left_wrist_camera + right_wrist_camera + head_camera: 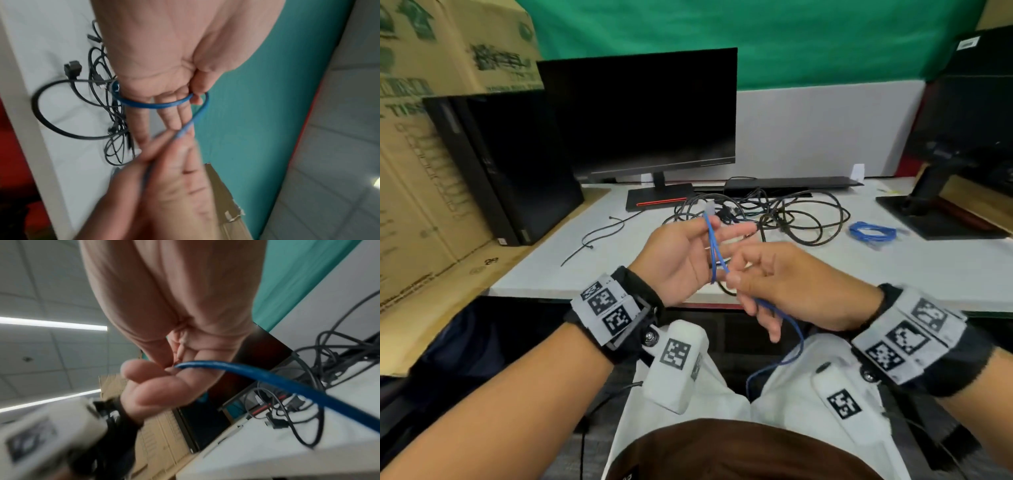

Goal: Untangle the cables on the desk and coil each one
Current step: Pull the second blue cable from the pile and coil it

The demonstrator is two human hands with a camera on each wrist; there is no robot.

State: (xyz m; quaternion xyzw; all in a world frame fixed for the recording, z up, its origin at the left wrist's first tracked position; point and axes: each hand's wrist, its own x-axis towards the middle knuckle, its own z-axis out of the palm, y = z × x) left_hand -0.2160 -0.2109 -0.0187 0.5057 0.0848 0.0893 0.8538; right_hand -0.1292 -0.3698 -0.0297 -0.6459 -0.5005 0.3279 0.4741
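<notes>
Left hand (681, 260) with thumb pinning blue cable (711, 246) looped across its straight fingers, right hand (787, 281) pinching same cable, black cables (784, 216) tangled on worktop (893, 274)

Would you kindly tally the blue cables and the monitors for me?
Blue cables: 2, one being wound between the left hand and right hand, one coiled on the desk.
Monitors: 2, and.
Total: 4.

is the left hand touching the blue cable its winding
Touching. The left wrist view shows the blue cable looped across the left hand at the finger bases, pinned under the thumb.
</notes>
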